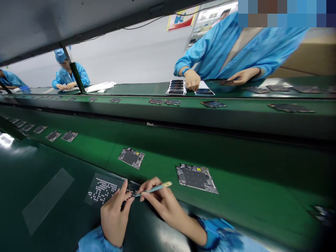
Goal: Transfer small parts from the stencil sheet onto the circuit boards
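Observation:
My left hand is closed at the fingertips on a small dark part, mostly covered by my fingers, so its kind cannot be made out. My right hand pinches a slim light-blue stick-like tool with a yellowish end. The tool's other end meets the small dark part between my hands. Just left of my left hand, a clear sheet of small white round stickers lies on the dark green bench. Beyond my hands, a circuit board and another circuit board lie flat on the green belt.
Several more boards lie along the belt to the left. A clear strip lies on the bench. Across a raised second belt, a co-worker's hand rests by dark printed sheets. Other people sit farther left.

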{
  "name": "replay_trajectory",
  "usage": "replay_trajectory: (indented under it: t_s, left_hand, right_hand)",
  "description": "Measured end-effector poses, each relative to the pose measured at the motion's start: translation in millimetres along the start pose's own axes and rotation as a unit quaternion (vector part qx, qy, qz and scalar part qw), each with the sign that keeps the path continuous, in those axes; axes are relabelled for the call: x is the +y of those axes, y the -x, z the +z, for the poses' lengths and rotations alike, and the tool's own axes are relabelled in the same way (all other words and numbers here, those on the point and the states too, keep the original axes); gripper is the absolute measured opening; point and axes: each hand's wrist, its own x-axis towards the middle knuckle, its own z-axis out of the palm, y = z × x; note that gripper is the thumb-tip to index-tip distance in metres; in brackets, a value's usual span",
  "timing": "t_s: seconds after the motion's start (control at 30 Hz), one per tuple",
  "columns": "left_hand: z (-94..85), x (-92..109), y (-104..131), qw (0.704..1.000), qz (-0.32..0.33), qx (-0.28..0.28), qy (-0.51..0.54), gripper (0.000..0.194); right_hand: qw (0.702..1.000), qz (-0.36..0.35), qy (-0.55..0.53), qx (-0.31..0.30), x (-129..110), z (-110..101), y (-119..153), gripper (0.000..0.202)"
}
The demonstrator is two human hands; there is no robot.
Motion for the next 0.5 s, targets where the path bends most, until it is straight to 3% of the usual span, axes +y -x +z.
replay_trajectory:
  t_s: [0.17, 0.33, 0.5]
  left_hand:
    - [-0.1, -10, 3, 0.995, 0.043, -0.006, -0.09, 0.046]
    - [0.0, -17, -10, 0.983, 0.088, -0.015, -0.16, 0.042]
    - [22.6, -9, -54, 0.975, 0.09, -0.136, -0.151, 0.041]
  right_hand:
    - [0.985, 0.042, -0.132, 0.099, -7, -9, -14, 0.029]
    - [0.954, 0.078, -0.169, 0.235, -3, -31, -57, 0.044]
    - [0.947, 0.106, -0.125, 0.276, 21, -35, -105, 0.043]
